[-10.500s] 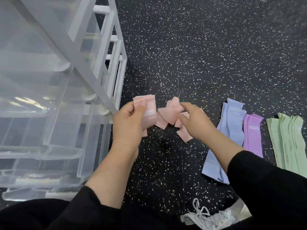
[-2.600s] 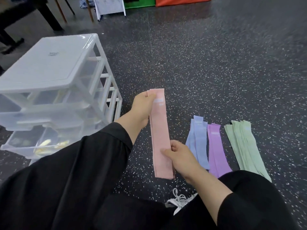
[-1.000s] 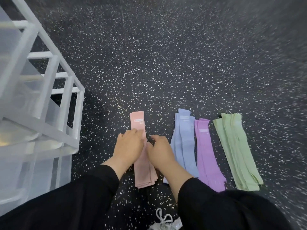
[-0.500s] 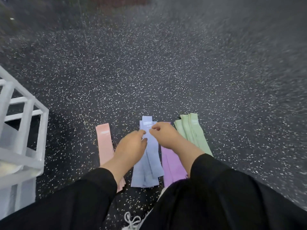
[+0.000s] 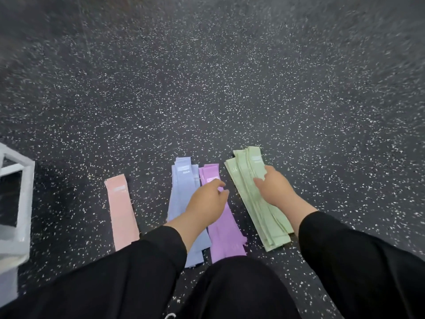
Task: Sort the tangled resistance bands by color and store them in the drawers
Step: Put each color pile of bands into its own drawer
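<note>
Four sorted piles of resistance bands lie side by side on the dark speckled rubber floor [image 5: 230,88]: a pink band pile [image 5: 122,212] well apart on the left, then a blue band pile [image 5: 181,194] and a purple band pile [image 5: 226,238] touching each other, and a green band pile [image 5: 248,180], the thickest stack, just to the right. The corner of the white drawer unit [image 5: 20,203] shows at the left edge, and none of the bands is in it yet.

The right hand [image 5: 274,188] rests on the middle of the green stack with fingers bent over its top layers; whether it truly grips them or only presses down I cannot tell. The left hand [image 5: 207,203] hangs over the seam between blue and purple, fingers loosely extended toward the green pile and holding nothing.

These bands look like thin, flat fabric loops: light, limp and likely to slide over one another (the green stack already fans out at its near end). Lifted from one end, the layers would probably droop and splay. A safer hold seems to be both hands around the whole stack, one near each end, thumbs on top and fingers slid beneath against the floor, so that the pile travels as one bundle to the drawers.
</note>
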Available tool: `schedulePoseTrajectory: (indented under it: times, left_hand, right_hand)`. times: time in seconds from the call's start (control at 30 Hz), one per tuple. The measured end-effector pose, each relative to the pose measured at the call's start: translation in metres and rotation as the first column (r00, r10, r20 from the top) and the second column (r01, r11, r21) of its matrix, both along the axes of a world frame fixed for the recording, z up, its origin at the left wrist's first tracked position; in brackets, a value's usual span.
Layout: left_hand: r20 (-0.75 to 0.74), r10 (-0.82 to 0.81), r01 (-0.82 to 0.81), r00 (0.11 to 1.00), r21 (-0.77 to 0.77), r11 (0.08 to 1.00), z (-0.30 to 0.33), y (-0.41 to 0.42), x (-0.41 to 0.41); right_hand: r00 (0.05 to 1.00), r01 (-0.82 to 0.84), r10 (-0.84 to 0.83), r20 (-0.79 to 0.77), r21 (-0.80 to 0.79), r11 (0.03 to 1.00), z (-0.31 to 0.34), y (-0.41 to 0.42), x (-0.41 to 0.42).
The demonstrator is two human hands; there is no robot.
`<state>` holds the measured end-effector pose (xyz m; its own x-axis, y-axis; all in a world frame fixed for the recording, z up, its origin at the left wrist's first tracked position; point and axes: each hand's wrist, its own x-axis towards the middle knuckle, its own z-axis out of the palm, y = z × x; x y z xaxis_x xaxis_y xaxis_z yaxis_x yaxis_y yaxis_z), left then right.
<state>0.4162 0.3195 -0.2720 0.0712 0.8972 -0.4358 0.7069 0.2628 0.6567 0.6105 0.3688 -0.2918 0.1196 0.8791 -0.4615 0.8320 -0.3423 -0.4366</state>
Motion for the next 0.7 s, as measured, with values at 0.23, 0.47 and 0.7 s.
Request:
schedulePoseTrajectory:
  times: [0.23, 0.47, 0.7]
  left_hand:
    - [0.129, 0.128, -0.107, 0.983, -0.162, 0.981, -0.020, 0.028, 0.023]
    - [0.208, 0.308, -0.246, 0.928, -0.278, 0.929, -0.047, 0.052, 0.039]
    - [0.309, 0.650, -0.504, 0.695, -0.436, 0.746, -0.057, 0.076, 0.063]
  right_hand:
    - [0.997, 0.015, -0.016, 0.071, 0.001, 1.000, -0.038, 0.024, 0.021]
    - [0.974, -0.149, 0.119, 0.192, 0.149, 0.978, -0.065, 0.024, 0.003]
    - [0.994, -0.091, 0.104, -0.026, 0.319, 0.943, -0.081, 0.015, -0.006]
